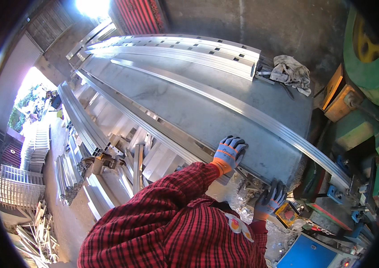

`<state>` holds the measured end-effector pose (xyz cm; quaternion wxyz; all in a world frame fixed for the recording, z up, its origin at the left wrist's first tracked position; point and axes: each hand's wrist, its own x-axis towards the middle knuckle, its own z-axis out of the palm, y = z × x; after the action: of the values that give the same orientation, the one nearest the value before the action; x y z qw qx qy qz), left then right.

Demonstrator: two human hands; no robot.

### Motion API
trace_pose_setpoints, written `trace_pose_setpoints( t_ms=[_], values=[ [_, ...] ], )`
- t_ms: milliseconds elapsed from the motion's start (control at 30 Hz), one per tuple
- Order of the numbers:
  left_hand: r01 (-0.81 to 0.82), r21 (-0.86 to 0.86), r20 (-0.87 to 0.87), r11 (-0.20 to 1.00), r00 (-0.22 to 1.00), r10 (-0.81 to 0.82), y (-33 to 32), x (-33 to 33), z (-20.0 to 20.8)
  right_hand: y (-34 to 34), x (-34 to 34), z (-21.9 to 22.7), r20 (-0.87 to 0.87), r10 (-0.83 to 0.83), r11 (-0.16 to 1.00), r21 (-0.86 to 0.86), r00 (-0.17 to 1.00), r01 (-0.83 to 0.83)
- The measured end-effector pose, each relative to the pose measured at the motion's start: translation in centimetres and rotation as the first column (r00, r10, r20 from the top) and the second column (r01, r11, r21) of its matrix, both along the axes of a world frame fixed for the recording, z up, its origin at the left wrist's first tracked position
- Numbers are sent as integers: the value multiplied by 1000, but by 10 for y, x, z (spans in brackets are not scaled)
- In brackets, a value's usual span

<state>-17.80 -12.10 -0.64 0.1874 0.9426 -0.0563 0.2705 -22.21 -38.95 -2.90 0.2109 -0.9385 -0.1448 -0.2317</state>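
Both my hands wear grey-blue work gloves with orange cuffs and dark fingertips. My left hand (229,152) rests at the near edge of the grey metal table (171,98), its fingers laid on the top and holding nothing. At the table's near right corner is my right hand (271,200), fingers apart and touching or very near the edge, with nothing seen in it. A long silver aluminium profile (225,99) lies lengthwise across the table beyond my hands. Its right end reaches into the green machine (370,156).
Slotted aluminium profiles (189,56) and a crumpled rag (291,73) lie along the table's far side. More long profiles (82,120) are stacked at the left. Below right stand a blue box (308,253) and a yellow-framed part (287,214). Metal scraps litter the floor.
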Motion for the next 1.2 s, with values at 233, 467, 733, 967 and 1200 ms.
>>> trace_pose_setpoints(
  t_ms=[233,467,733,967,1200],
  values=[
    [-18,7,-23,1000,1000,18,3,-3,-2,4,-3,8,-18,6,1000,2,1000,-6],
    [48,-44,8,998,999,-47,5,2,4,5,2,-9,10,-17,994,111,1000,16],
    [-17,47,25,999,1000,16,2,4,-6,0,1,-17,-35,-8,988,152,999,13],
    [-6,46,-43,999,999,8,7,1,-9,1,-2,-14,-65,2,988,152,998,8],
    [-22,72,-23,997,999,23,5,3,-16,-1,-3,-14,-50,0,990,141,999,7]
  ],
)
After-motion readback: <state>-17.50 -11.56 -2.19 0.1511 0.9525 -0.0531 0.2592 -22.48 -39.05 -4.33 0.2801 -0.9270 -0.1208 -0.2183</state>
